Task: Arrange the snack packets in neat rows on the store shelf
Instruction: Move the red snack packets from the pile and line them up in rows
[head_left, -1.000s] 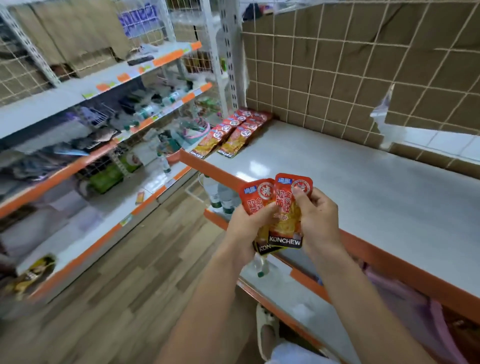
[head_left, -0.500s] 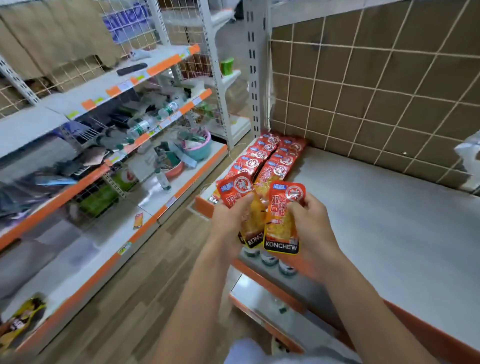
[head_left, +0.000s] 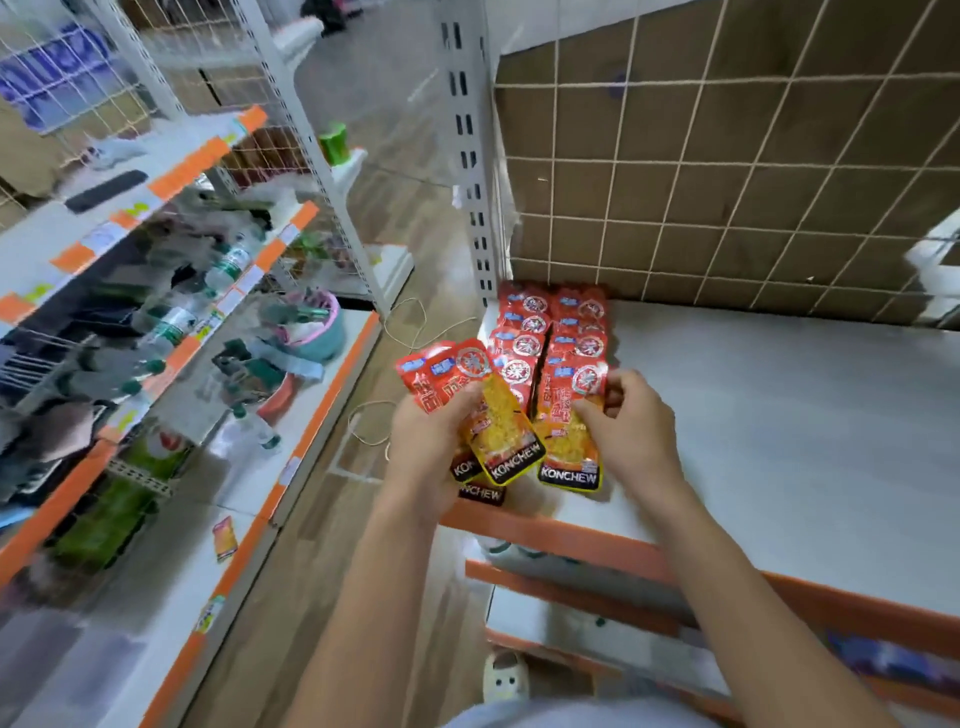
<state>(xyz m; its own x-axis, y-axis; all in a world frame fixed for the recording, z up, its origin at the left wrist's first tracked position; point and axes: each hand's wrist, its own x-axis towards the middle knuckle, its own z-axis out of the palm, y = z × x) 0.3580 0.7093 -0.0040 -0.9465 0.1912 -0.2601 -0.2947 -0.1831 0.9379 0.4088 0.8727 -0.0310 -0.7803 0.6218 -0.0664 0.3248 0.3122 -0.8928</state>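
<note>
Step in hand: laying a packet at the near end of a row. The right hand pinched the front packet between thumb and curled fingers, low over the shelf, ahead of the two rows (right-hand row). The left hand gripped the spare packets, fanned, just beside. The next move likely calls for squaring edges before release.

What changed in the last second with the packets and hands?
Both hands carried the bunch over to the shelved rows. The right hand drew one packet off and is setting it at the front of the right row on the shelf. The left hand still grips the remaining packets; shelved rows unchanged.
</note>
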